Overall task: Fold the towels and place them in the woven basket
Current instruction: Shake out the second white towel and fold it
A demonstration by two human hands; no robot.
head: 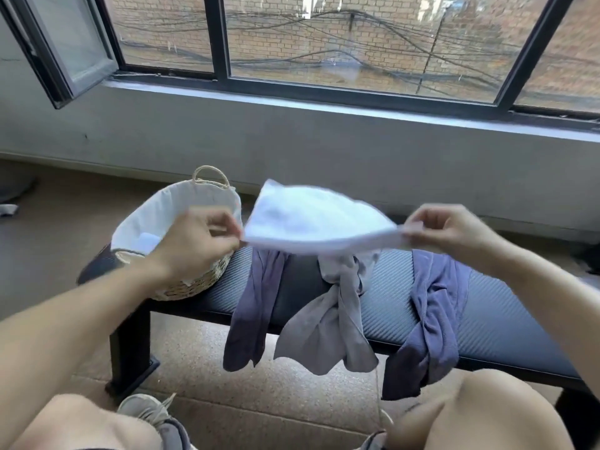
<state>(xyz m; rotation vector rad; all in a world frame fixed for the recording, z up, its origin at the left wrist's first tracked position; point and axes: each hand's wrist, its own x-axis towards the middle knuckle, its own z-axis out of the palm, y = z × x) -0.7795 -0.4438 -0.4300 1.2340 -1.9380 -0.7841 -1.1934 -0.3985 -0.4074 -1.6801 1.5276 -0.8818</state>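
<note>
A white towel (311, 219) is stretched in the air above the bench. My left hand (201, 241) pinches its left corner and my right hand (451, 232) pinches its right corner. The woven basket (194, 280) with a white liner and a loop handle stands on the left end of the dark padded bench (487, 319); something white lies inside it. Three more towels hang over the bench's front edge: a dark purple towel (253, 306), a grey towel (331, 326) and a second purple towel (431, 319).
My bare knees and a grey shoe (146, 410) are at the bottom of the view. A grey wall with a black-framed window (220, 37) rises behind the bench. The floor is beige carpet.
</note>
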